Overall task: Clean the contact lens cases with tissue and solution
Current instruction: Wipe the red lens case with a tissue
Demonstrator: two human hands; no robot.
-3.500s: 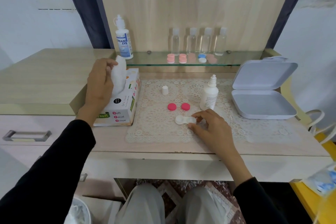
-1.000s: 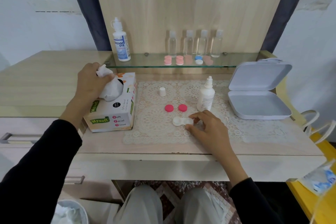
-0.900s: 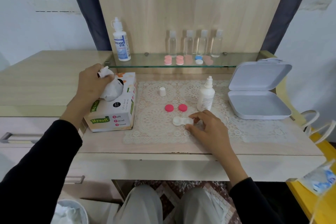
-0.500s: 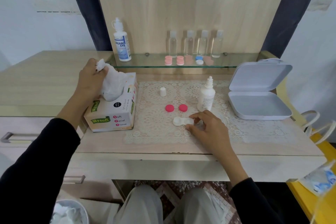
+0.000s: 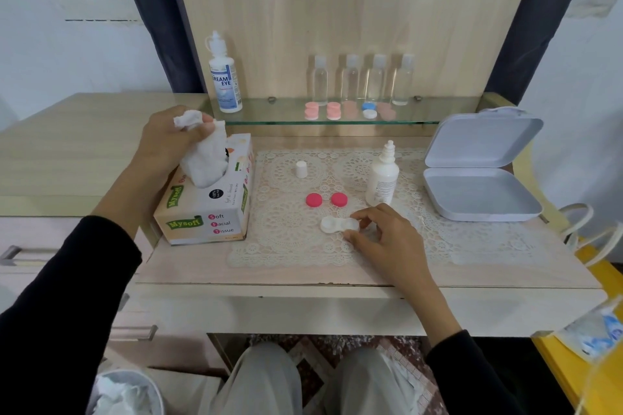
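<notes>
Grip: tissue (image 5: 204, 162) being clutched in the curled left hand (image 5: 165, 141) at the slot of the tissue box (image 5: 205, 212); lens case (image 5: 337, 224) being pinched at its right end by the right hand (image 5: 384, 239).
Case is being held flat on the lace mat (image 5: 286, 246), long axis left to right, right of and nearer than the tissue, so a rightward carry is being judged necessary. Two pink caps (image 5: 314, 200) are being recorded just behind the case, solution bottle (image 5: 382, 178) just behind the right hand, white cap (image 5: 301, 169) farther back. Only the box corner is being judged to border the path.
</notes>
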